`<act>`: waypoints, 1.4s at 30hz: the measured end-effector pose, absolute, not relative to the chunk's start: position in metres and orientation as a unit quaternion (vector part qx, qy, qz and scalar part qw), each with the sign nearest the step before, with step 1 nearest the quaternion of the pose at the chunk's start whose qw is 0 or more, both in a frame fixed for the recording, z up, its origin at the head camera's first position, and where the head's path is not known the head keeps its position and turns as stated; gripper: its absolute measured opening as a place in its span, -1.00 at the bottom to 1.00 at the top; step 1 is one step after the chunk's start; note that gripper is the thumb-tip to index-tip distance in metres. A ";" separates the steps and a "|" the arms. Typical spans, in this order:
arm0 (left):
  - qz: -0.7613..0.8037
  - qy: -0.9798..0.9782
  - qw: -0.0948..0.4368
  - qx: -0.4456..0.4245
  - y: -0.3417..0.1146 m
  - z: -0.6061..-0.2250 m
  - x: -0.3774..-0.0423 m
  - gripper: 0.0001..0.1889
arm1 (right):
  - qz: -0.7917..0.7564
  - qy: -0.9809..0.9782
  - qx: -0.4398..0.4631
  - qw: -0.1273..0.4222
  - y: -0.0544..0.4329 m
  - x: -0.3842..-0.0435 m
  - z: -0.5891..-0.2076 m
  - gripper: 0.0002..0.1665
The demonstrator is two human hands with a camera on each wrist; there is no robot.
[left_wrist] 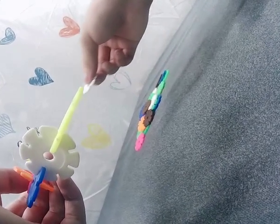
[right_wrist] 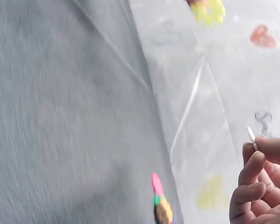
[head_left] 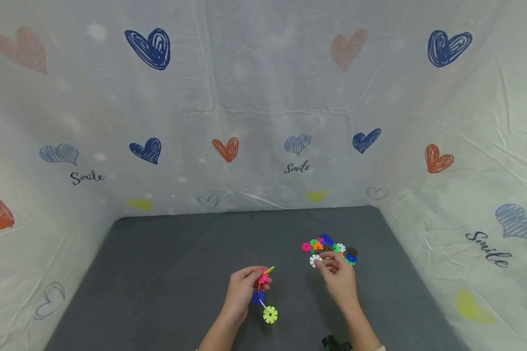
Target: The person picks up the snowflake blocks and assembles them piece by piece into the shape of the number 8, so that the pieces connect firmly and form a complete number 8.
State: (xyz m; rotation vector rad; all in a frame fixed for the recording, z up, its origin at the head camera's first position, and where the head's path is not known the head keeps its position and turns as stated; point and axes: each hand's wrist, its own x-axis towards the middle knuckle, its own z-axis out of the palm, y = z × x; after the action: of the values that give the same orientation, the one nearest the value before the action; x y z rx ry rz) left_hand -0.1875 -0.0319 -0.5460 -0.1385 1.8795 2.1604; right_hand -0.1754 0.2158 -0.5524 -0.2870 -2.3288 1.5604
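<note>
My left hand holds a chain of notched plastic discs joined at their slots. A pink disc is at the fingers, with a blue disc below and a yellow-green disc at the lower end. The left wrist view shows a white disc slotted between the blue disc and the edge-on yellow-green one. To the right, my right hand pinches a loose white disc between thumb and fingertips; it appears edge-on in the right wrist view.
Just beyond the right hand, a pile of loose multicoloured discs lies on the dark grey table. A black object shows near the right forearm at the bottom edge. Pale curtains printed with hearts surround the table's back and sides.
</note>
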 end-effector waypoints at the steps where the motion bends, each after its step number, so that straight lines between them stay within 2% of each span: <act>1: 0.746 0.650 0.136 -0.048 -0.032 -0.546 -0.187 -0.68 | 0.554 -0.812 -0.092 0.159 0.212 -0.175 -0.552 -0.73; 12: 0.734 0.663 0.136 -0.052 -0.030 -0.545 -0.185 -0.68 | 0.593 -0.791 -0.030 0.145 0.174 -0.169 -0.548 -0.78; 29: 0.727 0.673 0.136 -0.019 -0.027 -0.544 -0.183 -0.64 | 0.613 -0.783 -0.022 0.103 0.153 -0.171 -0.546 -0.79; 33: 0.723 0.676 0.138 -0.013 -0.027 -0.545 -0.182 -0.67 | 0.621 -0.778 -0.010 0.095 0.154 -0.172 -0.547 -0.84; 42: 0.722 0.682 0.117 0.023 -0.028 -0.545 -0.181 -0.73 | 0.651 -0.749 0.029 0.121 0.157 -0.173 -0.548 -0.91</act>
State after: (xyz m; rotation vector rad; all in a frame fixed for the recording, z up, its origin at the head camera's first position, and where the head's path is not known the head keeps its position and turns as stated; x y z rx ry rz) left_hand -0.1814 -0.0276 -0.5447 0.0663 1.9945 2.1126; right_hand -0.1733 0.1567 -0.5476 0.0850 -2.1862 1.9017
